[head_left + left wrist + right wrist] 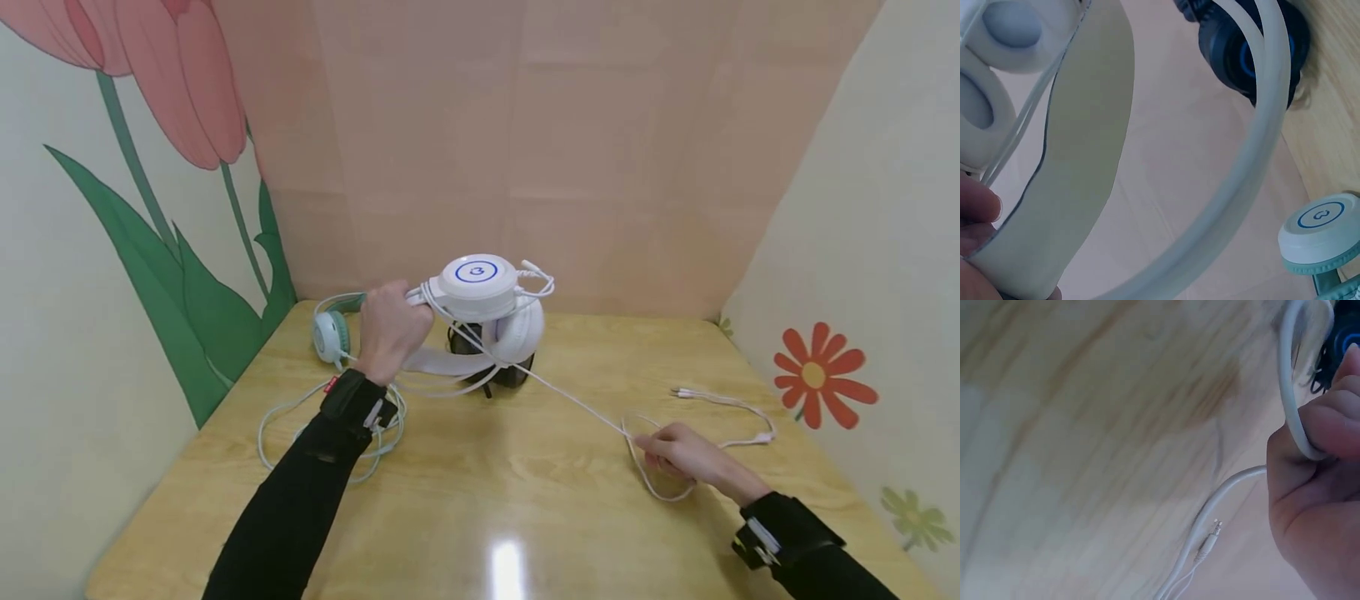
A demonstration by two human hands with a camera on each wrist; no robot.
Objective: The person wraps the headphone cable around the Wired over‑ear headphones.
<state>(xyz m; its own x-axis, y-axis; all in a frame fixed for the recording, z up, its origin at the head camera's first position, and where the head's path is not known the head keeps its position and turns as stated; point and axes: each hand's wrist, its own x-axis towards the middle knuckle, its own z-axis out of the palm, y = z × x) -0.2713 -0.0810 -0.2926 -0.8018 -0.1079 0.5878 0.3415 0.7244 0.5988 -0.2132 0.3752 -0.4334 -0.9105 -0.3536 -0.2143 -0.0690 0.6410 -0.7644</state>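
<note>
Head view: the left hand (390, 329) grips the band of a large white over-ear headset with a blue-ringed ear cup (480, 287), held lifted over the yellow wooden table (487, 500) above a dark blue-lit headset (495, 367). The right hand (686, 454) pinches the headset's thin white cable (577, 402), drawn nearly taut between the two hands; its plug end (684, 392) lies beyond on the table. A mint-green and white headset (330, 333) rests just left. I'd judge this to be mid-untangling, freeing the cord. The next move seems to call for gentle slack near the cup, where the cord loops around it.
</note>
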